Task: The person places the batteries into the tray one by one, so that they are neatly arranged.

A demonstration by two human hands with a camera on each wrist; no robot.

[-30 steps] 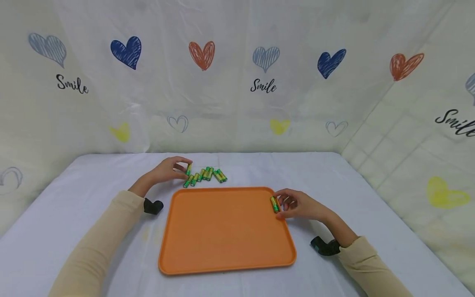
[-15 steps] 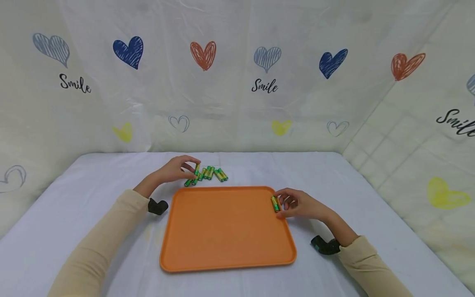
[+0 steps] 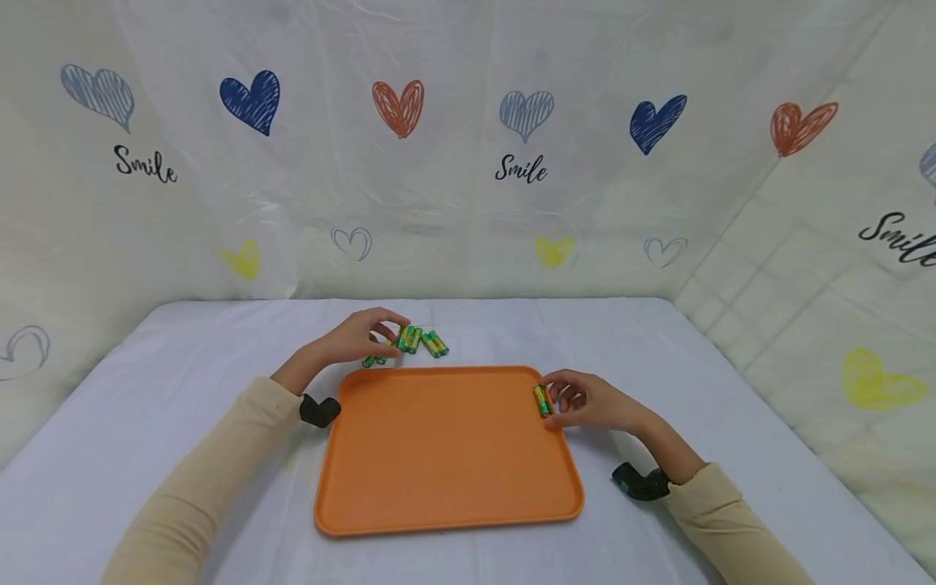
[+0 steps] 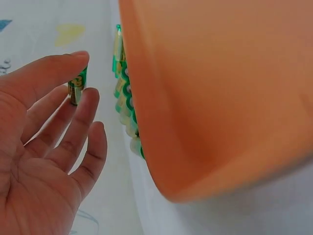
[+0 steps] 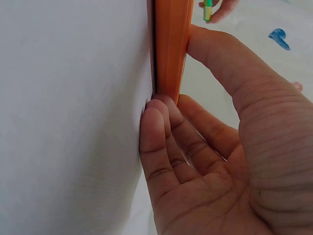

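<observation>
My left hand [image 3: 360,337] pinches a green-and-yellow battery [image 4: 77,87] between thumb and fingertips, behind the far left part of the orange tray [image 3: 449,447]. More such batteries [image 3: 413,340] lie in an uneven row on the cloth there, some overlapped by that hand. At the tray's right rim, my right hand [image 3: 595,404] holds another battery [image 3: 541,401] lying along the inside, thumb at one end and index finger at the other. In the right wrist view the tray's rim [image 5: 172,49] hides this battery; the remaining fingers [image 5: 155,132] curl below the rim outside.
A white cloth [image 3: 256,479] covers the table. Behind it hangs a pale sheet [image 3: 453,195] printed with hearts and "Smile". Black straps with small housings [image 3: 319,412] sit at both wrists, the left one overlapping the tray's left rim in the head view.
My left hand has moved to the right along the row with the pinched battery, now covering the leftmost ones in part. My right hand and its battery have stayed at the tray's rim.
</observation>
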